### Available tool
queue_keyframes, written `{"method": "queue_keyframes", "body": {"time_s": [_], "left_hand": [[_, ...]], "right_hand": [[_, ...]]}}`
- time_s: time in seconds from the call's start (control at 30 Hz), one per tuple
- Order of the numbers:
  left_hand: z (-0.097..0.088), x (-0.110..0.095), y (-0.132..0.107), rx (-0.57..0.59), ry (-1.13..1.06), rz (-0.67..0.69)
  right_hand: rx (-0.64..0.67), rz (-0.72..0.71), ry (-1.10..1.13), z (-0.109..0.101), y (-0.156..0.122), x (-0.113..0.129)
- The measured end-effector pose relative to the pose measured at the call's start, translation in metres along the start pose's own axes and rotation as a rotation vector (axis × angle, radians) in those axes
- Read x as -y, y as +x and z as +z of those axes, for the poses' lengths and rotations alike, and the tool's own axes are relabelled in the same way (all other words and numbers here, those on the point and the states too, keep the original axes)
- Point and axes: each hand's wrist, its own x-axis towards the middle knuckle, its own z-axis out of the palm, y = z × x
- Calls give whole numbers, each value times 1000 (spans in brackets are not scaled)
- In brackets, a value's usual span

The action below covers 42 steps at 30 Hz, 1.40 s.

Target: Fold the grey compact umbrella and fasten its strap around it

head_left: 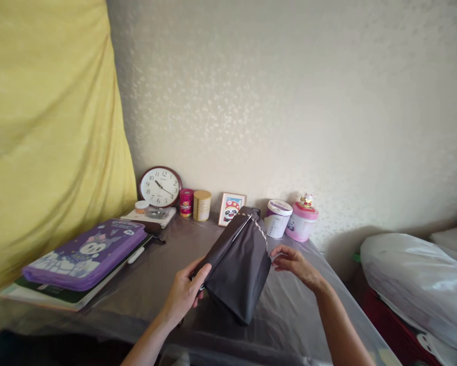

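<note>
A dark grey cloth drawstring bag (241, 269) stands tilted on the table, with its narrower end toward the wall. A black-and-white twisted cord (262, 232) runs from its top down the right side. My left hand (186, 288) grips the bag's left edge, thumb on top and fingers underneath. At the right side of the bag, my right hand (294, 263) has thumb and fingertips pinched together by the lower end of the cord. A thin light line shows along the bag's upper left face.
Along the wall stand a clock (160, 187), a pink tin (186, 202), a golden tin (202, 205), a framed panda picture (231, 209) and two tubs (277, 219). A purple case (87, 254) lies on books at left. White plastic-wrapped bundles (411, 279) sit right of the table (136, 300).
</note>
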Motion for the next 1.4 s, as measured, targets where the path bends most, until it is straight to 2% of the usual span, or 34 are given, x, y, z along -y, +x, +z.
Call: {"method": "queue_keyframes", "body": {"time_s": [0.23, 0.4, 0.5, 0.67, 0.87, 1.1, 1.23, 1.4], "left_hand": [[1, 1, 0, -22, -54, 31], [-1, 2, 0, 3, -43, 7], [-1, 3, 0, 22, -49, 3], [3, 2, -1, 19, -13, -29], [13, 6, -7, 94, 45, -30], [22, 0, -15, 194, 103, -21], [23, -4, -21, 252, 108, 18], [24, 3, -21, 220, 185, 157]], "right_hand": [[107, 1, 35, -2, 2, -9], [131, -84, -12, -5, -4, 2], [76, -183, -61, -4, -11, 16], [-92, -393, -172, 5, -16, 38], [-260, -550, -152, 23, -18, 57], [-309, -503, -242, 38, -22, 66], [-352, -538, -273, 39, -19, 65], [-324, -506, -240, 40, 0, 52]]}}
